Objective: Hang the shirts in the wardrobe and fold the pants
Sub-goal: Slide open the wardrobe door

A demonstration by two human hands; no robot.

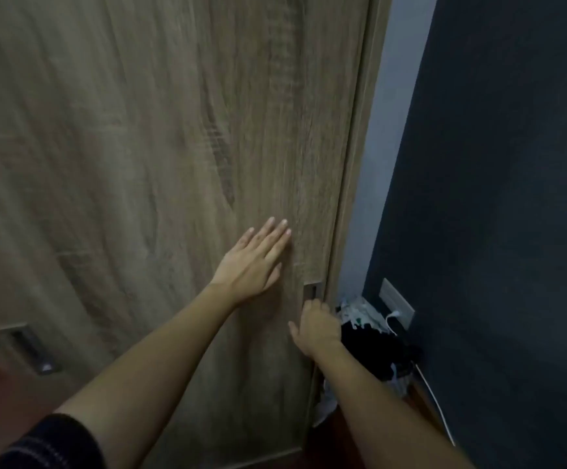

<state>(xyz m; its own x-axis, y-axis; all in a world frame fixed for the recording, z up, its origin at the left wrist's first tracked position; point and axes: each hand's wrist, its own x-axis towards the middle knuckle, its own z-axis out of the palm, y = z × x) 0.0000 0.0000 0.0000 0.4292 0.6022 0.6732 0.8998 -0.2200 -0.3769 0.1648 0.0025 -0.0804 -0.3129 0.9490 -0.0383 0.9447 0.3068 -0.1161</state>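
Note:
A wood-grain wardrobe sliding door [160, 137] fills most of the view. My left hand [255, 262] lies flat against the door panel with its fingers spread and holds nothing. My right hand [317, 328] is just below the recessed metal handle [311, 291] at the door's right edge, with its fingertips curled up at the handle. No shirts or pants are clearly in view. A second recessed handle [30, 346] sits on the neighbouring door panel at the lower left.
A dark blue wall [505, 198] stands on the right with a wall socket [396, 301] and a white cable [434, 397] running down. A dark heap of things [373, 346] lies on the floor between wardrobe and wall. The floor [1, 401] is reddish.

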